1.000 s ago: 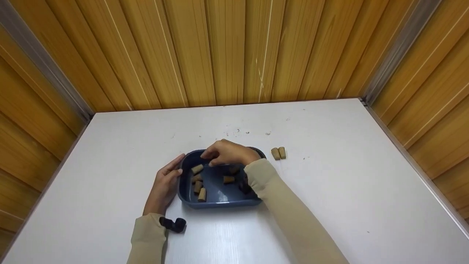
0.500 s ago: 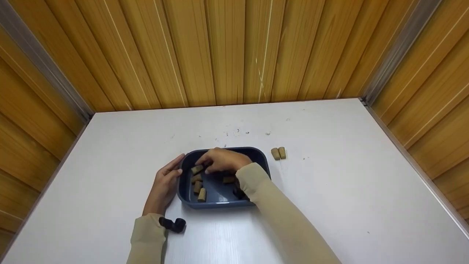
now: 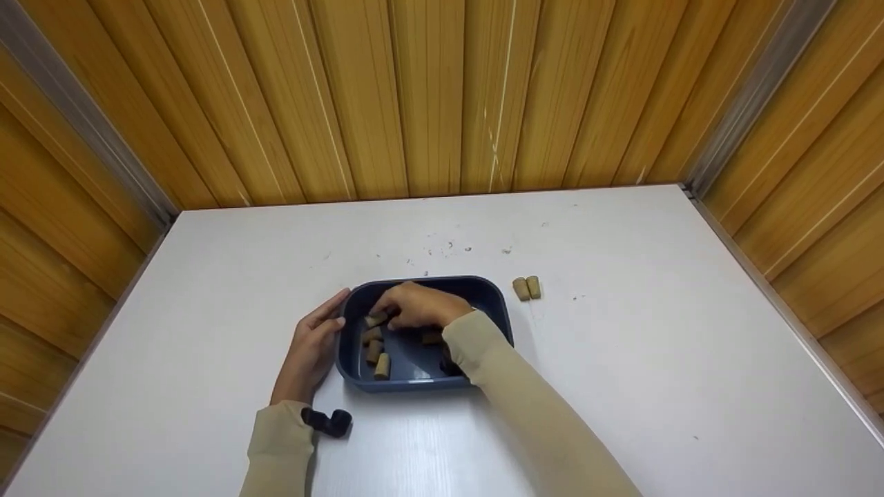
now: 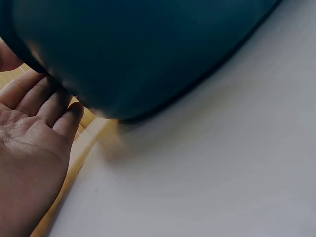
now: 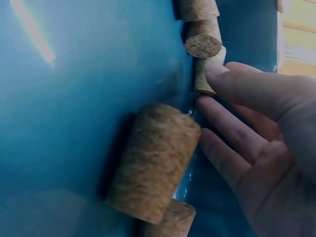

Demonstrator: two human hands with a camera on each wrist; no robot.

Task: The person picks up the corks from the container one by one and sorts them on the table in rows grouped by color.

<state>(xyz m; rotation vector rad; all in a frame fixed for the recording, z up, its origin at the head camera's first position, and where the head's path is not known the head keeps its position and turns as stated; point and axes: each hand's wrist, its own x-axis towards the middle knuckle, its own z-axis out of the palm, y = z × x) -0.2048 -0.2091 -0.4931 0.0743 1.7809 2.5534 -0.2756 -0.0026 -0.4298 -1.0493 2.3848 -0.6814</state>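
Note:
A dark blue rectangular tray (image 3: 421, 384) sits on the white table with several tapered corks inside. Along its left wall my left hand (image 3: 314, 348) rests from outside, its fingers extended against the wall and its thumb at the rim; the left wrist view shows the palm beside the tray. My right hand (image 3: 423, 304) reaches into the tray's back left part, thumb and fingers about a cork (image 5: 207, 74) that it pinches. More corks lie in a row towards the front, the nearest cork (image 3: 382, 366) standing out. Beneath the right wrist is another cork (image 5: 155, 163), partly hidden in the head view.
Two corks (image 3: 527, 288) lie side by side on the table (image 3: 621, 345), right of the tray. Small dark specks are scattered behind the tray. Wood-patterned panels (image 3: 428, 96) wall the table at the back and sides.
My right hand has moved down and slightly left inside the tray, onto the cork at the back left. The left hand stays against the tray's left wall.

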